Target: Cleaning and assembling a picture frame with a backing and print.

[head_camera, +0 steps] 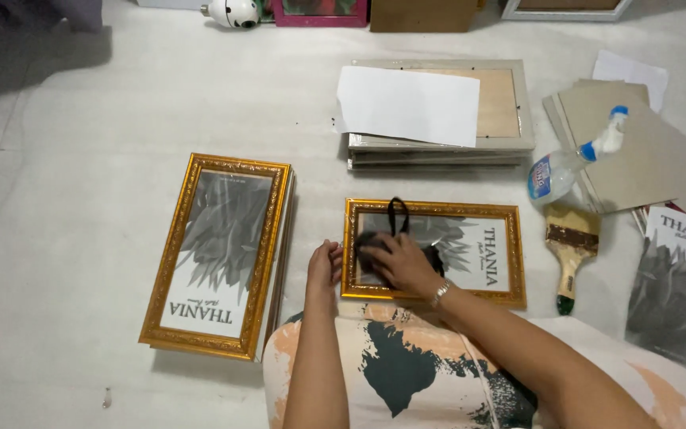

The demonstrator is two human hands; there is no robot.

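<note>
A: Where is the gold ornate rectangular picture frame (pixel 433 253) lying in relation to the hands?

B: It is lying flat on the pale floor (pixel 81 238) right in front of the person's knees, its long axis running left to right. The right hand (pixel 401 266) is resting on its glass, palm down, its grip pressing a dark cloth with a black loop (pixel 391 234) against the left half of the pane

A: And the other one?

B: The left hand (pixel 325 266) is sitting at the frame's left short edge, fingers curled in a narrow grip against the gilt moulding, holding nothing else. So the right hand is the nearer one to the glass, with the unwiped stretch lying to its right

A: Anything close by?

B: A second gold framed print (pixel 220 254) is lying well to the left, and a clear spray bottle with a blue nozzle (pixel 569 163) and a wooden paintbrush (pixel 569 246) are lying just right of the frame
</note>
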